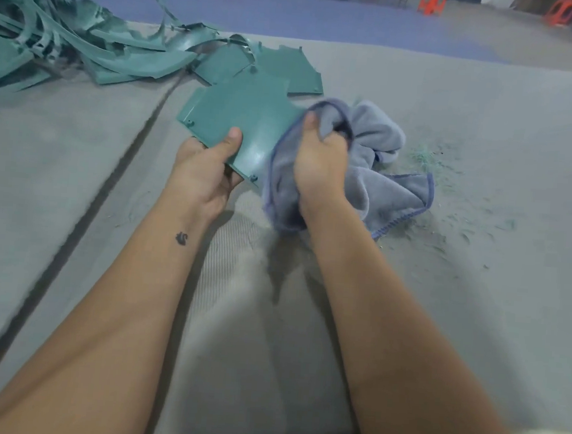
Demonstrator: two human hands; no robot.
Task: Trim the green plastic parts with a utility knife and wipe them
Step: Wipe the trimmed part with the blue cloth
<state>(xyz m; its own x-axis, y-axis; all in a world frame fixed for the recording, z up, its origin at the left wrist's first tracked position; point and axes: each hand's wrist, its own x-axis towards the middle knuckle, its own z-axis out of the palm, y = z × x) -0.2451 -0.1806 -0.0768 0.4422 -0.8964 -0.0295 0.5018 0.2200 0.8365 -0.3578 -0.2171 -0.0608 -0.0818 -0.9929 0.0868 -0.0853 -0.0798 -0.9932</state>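
2 hands [203,165] [319,161] hold 1 green part [248,118] and 1 cloth [376,176].

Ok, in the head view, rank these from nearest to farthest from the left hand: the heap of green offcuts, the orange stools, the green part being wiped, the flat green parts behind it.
1. Green part being wiped: gripped by the left hand.
2. Flat green parts: on the table just beyond it.
3. Heap of green offcuts: far left of the table.
4. Orange stools: on the floor past the table.
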